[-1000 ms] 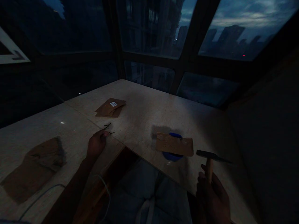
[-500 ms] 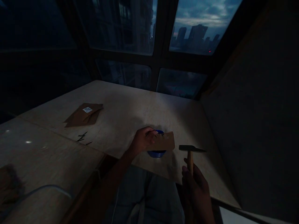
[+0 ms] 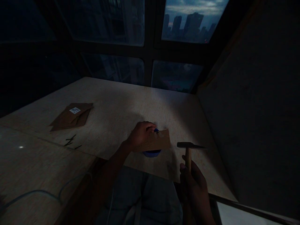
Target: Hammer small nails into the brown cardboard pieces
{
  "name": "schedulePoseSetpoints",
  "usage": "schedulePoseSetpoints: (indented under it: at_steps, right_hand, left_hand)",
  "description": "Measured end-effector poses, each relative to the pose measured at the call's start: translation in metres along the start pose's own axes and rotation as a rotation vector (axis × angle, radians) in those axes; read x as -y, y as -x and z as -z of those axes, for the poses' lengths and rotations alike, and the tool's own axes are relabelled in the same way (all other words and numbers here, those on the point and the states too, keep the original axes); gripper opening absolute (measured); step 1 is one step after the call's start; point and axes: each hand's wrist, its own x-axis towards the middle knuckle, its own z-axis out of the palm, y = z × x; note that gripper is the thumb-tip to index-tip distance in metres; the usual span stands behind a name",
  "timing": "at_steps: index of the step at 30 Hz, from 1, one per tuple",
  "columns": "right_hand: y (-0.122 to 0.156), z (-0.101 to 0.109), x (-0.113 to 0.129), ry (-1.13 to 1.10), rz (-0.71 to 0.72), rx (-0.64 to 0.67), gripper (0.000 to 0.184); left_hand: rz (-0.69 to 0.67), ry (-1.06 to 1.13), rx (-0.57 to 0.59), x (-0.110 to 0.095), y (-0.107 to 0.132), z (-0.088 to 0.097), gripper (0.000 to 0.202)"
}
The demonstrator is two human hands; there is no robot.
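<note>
A piece of brown cardboard (image 3: 153,143) lies across a round blue object (image 3: 152,154), whose rim shows above and below it. Small marks or slivers show near the cardboard's upper right edge. My left hand (image 3: 140,134) rests over the cardboard's upper left part, fingers curled and closed at its top edge; whatever they pinch is too small and dark to tell. In my right hand (image 3: 194,181) is a hammer (image 3: 188,156), gripped by its wooden handle. Its dark metal head is up, just right of the cardboard and apart from it.
Several thin dark nail-like pieces (image 3: 70,140) lie on the pale tabletop (image 3: 112,103) at left. Behind them are stacked flat brown cardboard pieces (image 3: 72,115) with a white label. A cable (image 3: 35,191) runs at lower left. Windows (image 3: 178,75) stand behind; a wall (image 3: 248,109) is at right.
The view has shifted, so most things sit further left. My left fingers have moved to the cardboard's top edge, and more of its left part shows. The hammer stays raised in my right hand.
</note>
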Motion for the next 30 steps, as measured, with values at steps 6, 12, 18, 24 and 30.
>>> schedulePoseSetpoints:
  at_steps: [6, 12, 18, 24, 30]
  right_hand:
    - [-0.007, 0.0, -0.011, 0.008, 0.042, -0.025, 0.066]
    - [-0.009, -0.005, -0.013, 0.007, 0.061, 0.004, 0.062]
    - [-0.001, -0.01, -0.01, 0.012, 0.085, -0.033, 0.057]
    - [-0.001, -0.011, -0.016, -0.048, 0.02, 0.007, 0.066]
    - [-0.008, -0.008, -0.027, -0.034, 0.005, 0.049, 0.071]
  left_hand:
    - [-0.072, -0.016, -0.14, 0.002, 0.005, 0.028, 0.022]
    - [-0.078, -0.033, -0.037, -0.004, 0.014, 0.026, 0.023]
    - [-0.068, -0.087, 0.043, -0.009, 0.013, 0.016, 0.024]
    - [-0.081, -0.119, 0.086, -0.008, 0.015, 0.007, 0.027]
    - [-0.051, -0.021, -0.002, 0.001, 0.013, -0.007, 0.042]
